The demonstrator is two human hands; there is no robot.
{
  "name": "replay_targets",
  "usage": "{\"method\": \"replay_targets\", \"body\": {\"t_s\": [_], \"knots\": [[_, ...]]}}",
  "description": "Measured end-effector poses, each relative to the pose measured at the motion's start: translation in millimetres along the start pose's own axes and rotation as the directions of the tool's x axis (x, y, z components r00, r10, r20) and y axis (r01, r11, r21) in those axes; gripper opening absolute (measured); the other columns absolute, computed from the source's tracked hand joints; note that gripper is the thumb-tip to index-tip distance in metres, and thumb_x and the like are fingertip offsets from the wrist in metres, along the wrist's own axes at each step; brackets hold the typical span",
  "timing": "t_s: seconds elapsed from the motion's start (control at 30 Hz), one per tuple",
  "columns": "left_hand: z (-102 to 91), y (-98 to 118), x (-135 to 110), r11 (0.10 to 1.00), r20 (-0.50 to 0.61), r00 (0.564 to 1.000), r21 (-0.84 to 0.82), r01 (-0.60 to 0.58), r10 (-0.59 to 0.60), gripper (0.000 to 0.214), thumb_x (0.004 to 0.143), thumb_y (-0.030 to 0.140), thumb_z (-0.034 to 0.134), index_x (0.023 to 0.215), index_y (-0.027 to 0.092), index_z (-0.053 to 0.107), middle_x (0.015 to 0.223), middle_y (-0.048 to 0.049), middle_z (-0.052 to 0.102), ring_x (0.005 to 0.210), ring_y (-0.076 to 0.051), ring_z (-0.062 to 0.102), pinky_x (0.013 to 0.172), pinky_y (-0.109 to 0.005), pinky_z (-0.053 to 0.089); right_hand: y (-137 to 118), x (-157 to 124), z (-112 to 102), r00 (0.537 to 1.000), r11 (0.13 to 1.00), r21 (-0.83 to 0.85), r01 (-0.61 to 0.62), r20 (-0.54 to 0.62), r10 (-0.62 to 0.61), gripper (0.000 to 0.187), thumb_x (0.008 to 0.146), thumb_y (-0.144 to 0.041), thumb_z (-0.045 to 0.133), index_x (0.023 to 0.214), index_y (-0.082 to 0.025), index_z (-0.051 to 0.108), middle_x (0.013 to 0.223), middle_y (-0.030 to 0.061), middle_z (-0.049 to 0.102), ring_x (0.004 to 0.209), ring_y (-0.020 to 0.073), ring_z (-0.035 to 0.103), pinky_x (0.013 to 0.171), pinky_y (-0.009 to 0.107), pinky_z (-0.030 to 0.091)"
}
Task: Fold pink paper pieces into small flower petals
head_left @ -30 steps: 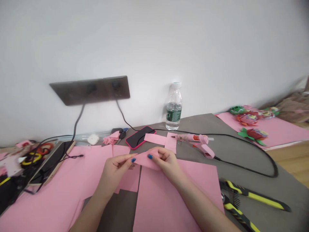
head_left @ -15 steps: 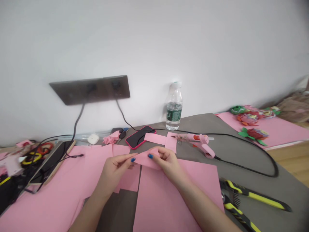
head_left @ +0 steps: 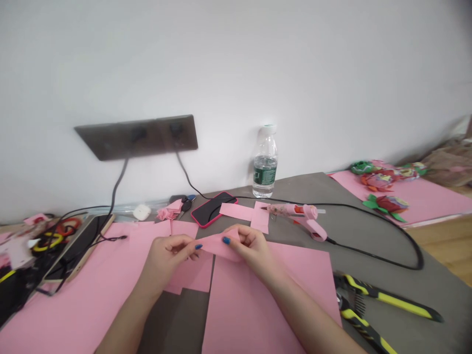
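Your left hand (head_left: 165,260) is drifting left and down from the last frames, and your right hand (head_left: 250,248) is barely shifting. That's drawing the pink strip (head_left: 217,245) out into a shallower arch between them. You're gripping it closed with both hands, a blue-nailed thumb on top at each end, fingers curling under. It's hanging in the air above the gap between two pink sheets, touching neither.

The strip is matte, thin and soft-bending, with clean cut edges. Under your right forearm, the near sheet (head_left: 239,300) is lying flat on the grey mat (head_left: 372,241), with a straight edge. The left sheet (head_left: 81,300) is running under a tablet (head_left: 79,248).

Ahead, two cut pieces (head_left: 236,212) are lying beside a pink glue gun (head_left: 295,216), its black cord (head_left: 372,214) looping right. A red-cased phone (head_left: 212,209) and small scissors (head_left: 186,205) are sitting just left. Yellow-handled shears (head_left: 387,295) are resting at right, well clear of your hands.
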State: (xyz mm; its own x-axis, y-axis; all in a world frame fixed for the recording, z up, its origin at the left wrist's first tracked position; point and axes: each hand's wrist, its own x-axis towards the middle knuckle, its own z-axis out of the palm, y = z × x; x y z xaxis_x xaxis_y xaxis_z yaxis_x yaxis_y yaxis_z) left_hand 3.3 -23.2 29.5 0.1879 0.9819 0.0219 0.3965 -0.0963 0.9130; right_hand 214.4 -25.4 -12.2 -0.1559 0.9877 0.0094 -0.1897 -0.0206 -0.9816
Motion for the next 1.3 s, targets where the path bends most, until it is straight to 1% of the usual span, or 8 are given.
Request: {"method": "replay_targets", "body": {"t_s": [0.17, 0.27, 0.37, 0.5, 0.8, 1.0, 1.13, 1.3], "knots": [[1.2, -2.4, 1.3, 0.986, -0.035, 0.998, -0.161, 0.049, -0.055, 0.030, 0.078, 0.046, 0.069, 0.081, 0.017, 0.078, 0.065, -0.0055, 0.075, 0.060, -0.018, 0.068, 0.059, -0.025, 0.054, -3.0, -9.1, 2.2, 0.951, 0.935, -0.197, 0.294, -0.036, -0.307, 0.012, 0.089, -0.026, 0.059, 0.087, -0.022, 0.070, 0.089, 0.0072, 0.076, 0.082, 0.0223, 0.070, 0.070, 0.031, 0.052], [3.3, -4.9, 3.3, 0.914, 0.108, 0.974, -0.338, 0.222, -0.197, 0.054, 0.079, 0.064, 0.060, 0.083, 0.012, 0.075, 0.072, -0.0116, 0.076, 0.053, -0.018, 0.067, 0.051, -0.025, 0.051, -10.5, -15.7, 4.2, 0.778, 0.684, -0.451, 0.574, 0.041, -0.626, 0.019, 0.089, -0.013, 0.055, 0.090, -0.026, 0.069, 0.104, 0.0075, 0.076, 0.101, 0.0245, 0.068, 0.093, 0.041, 0.048], [7.4, -5.3, 2.8, 0.826, 0.337, 0.896, -0.384, 0.412, -0.290, 0.070, 0.081, 0.074, 0.048, 0.079, 0.008, 0.073, 0.069, -0.0156, 0.075, 0.044, -0.015, 0.063, 0.044, -0.023, 0.045, -13.5, -17.9, 6.8, 0.586, 0.359, -0.668, 0.652, 0.144, -0.798, 0.024, 0.085, -0.007, 0.058, 0.086, -0.028, 0.069, 0.113, 0.0049, 0.072, 0.113, 0.0247, 0.062, 0.107, 0.049, 0.034], [10.3, -2.9, 0.2, 0.811, 0.431, 0.852, -0.357, 0.464, -0.298, 0.054, 0.076, 0.063, 0.067, 0.073, 0.009, 0.072, 0.066, -0.0131, 0.075, 0.042, -0.012, 0.061, 0.043, -0.020, 0.043, -10.1, -16.8, 10.9, 0.486, 0.200, -0.736, 0.647, 0.195, -0.852, 0.027, 0.085, -0.003, 0.057, 0.083, -0.027, 0.069, 0.123, 0.0056, 0.065, 0.122, 0.0235, 0.054, 0.111, 0.050, 0.027], [5.7, -4.0, 3.1, 0.881, 0.319, 0.911, -0.307, 0.360, -0.261, 0.046, 0.075, 0.057, 0.071, 0.072, 0.011, 0.071, 0.060, -0.0085, 0.074, 0.048, -0.013, 0.064, 0.048, -0.020, 0.047, 0.4, -11.7, 10.2, 0.577, 0.262, -0.742, 0.617, 0.201, -0.791, 0.029, 0.082, -0.001, 0.059, 0.084, -0.028, 0.069, 0.132, 0.0067, 0.055, 0.127, 0.0252, 0.048, 0.113, 0.055, 0.021], [5.5, -8.2, 3.3, 0.958, 0.252, 0.955, -0.193, 0.211, -0.159, 0.042, 0.082, 0.052, 0.065, 0.072, 0.012, 0.072, 0.067, -0.0106, 0.077, 0.053, -0.015, 0.067, 0.052, -0.022, 0.051, -4.6, -11.9, 3.5, 0.732, 0.510, -0.644, 0.570, 0.117, -0.671, 0.038, 0.080, 0.001, 0.040, 0.095, -0.024, 0.065, 0.135, 0.0109, 0.054, 0.126, 0.0257, 0.050, 0.106, 0.051, 0.033], [9.4, -6.4, -1.9, 0.980, 0.370, 0.921, -0.107, 0.167, -0.117, 0.037, 0.087, 0.044, 0.062, 0.074, 0.012, 0.075, 0.073, -0.0104, 0.078, 0.057, -0.015, 0.069, 0.055, -0.022, 0.053, -10.0, -12.9, 2.9, 0.806, 0.613, -0.585, 0.531, 0.127, -0.577, 0.025, 0.087, -0.011, 0.049, 0.103, -0.024, 0.064, 0.104, 0.0065, 0.070, 0.101, 0.0230, 0.063, 0.106, 0.049, 0.028], [12.4, -4.6, -7.7, 0.968, 0.475, 0.859, -0.055, 0.245, -0.190, 0.035, 0.088, 0.042, 0.062, 0.070, 0.013, 0.071, 0.075, -0.0103, 0.079, 0.060, -0.018, 0.072, 0.054, -0.023, 0.055, -11.2, -11.5, 7.9, 0.854, 0.652, -0.552, 0.519, 0.306, -0.420, 0.014, 0.088, -0.017, 0.060, 0.076, -0.022, 0.064, 0.069, -0.0018, 0.071, 0.062, 0.0138, 0.057, 0.077, 0.036, 0.034]]}}
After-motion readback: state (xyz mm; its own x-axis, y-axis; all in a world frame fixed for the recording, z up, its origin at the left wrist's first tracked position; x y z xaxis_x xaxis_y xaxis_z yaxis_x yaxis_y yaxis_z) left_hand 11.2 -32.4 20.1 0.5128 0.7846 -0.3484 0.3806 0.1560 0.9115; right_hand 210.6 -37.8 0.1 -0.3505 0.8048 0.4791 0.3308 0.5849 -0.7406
